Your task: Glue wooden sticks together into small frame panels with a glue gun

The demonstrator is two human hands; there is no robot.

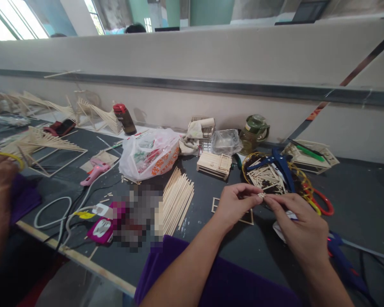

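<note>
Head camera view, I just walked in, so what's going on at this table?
A person is pinching a small pale wooden piece between the fingertips of the left hand and the right hand. A flat stick frame lies partly hidden beneath the left hand. Short sticks sit in a basket just beyond, near a boxy stick model, with a bundle of long wooden sticks to the left. Another person's hand shows at the left edge.
</note>
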